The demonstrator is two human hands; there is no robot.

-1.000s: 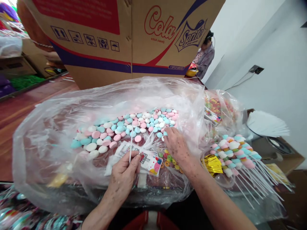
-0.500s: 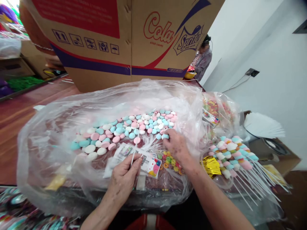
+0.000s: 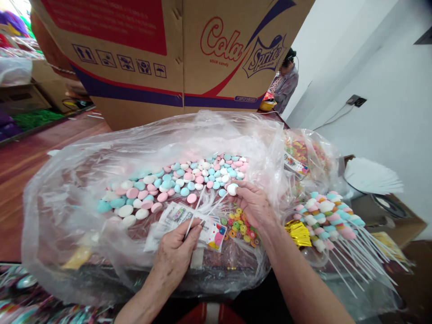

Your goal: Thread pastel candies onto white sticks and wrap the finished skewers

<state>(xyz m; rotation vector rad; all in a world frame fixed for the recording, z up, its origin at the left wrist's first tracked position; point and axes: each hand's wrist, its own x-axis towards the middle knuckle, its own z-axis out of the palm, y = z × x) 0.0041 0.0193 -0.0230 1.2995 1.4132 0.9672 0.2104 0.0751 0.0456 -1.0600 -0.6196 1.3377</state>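
Observation:
My left hand (image 3: 178, 245) is closed, pinching thin white sticks (image 3: 199, 202) between thumb and fingers; two of them fan out upward. My right hand (image 3: 253, 202) grips a white marshmallow (image 3: 232, 189) with its fingertips. One stick's tip ends close to that marshmallow; whether it enters it I cannot tell. Behind both hands, pink, blue and white marshmallows (image 3: 167, 184) lie loose on clear plastic. Printed labels (image 3: 214, 233) are under my left hand, and small colourful ring candies (image 3: 241, 227) sit below my right hand. More white sticks (image 3: 211, 200) lie between the hands.
A large cardboard box (image 3: 141, 105) stands behind the clear plastic bag (image 3: 111, 139). To the right are finished-looking marshmallow skewers (image 3: 327, 218), gold ties (image 3: 299, 233) and a bag of ring candies (image 3: 310, 148). A person (image 3: 286, 83) is at the far right back.
My right hand has drawn back slightly from the pile and now holds up a white marshmallow. The sticks in my left hand have tilted right, and two now show apart.

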